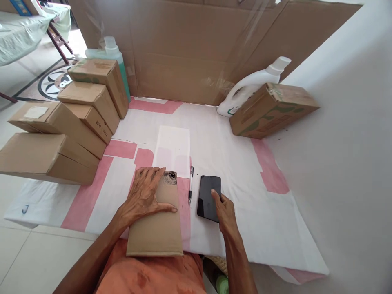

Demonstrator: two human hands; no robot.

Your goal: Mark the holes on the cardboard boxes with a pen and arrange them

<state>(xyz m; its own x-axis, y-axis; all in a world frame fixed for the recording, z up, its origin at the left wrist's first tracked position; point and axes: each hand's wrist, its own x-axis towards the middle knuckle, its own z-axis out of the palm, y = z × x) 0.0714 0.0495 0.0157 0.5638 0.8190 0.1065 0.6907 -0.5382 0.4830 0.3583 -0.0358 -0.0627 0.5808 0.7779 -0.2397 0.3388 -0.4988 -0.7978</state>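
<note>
Hidden parts: the near end of the flat cardboard box ran over the worktop edge onto the person's orange-clad lap; a green-capped item at the bottom edge was cut off; the print on the stacked cartons was too small to read
Teal bottle: mostly hidden behind the cartons at far left
White jug: lower part hidden behind the lone carton at far right
Flat cardboard box: plain brown, closed, lying flat near the front edge, a dark round mark at its far right corner
Left hand: open, palm down, fingers spread flat on the box's far half
Right hand: loosely open, forefinger touching the dark screen of the phone, gripping nothing
Pen: lay between box and phone, just beside both
Cover: white sheet with pink patches
</note>
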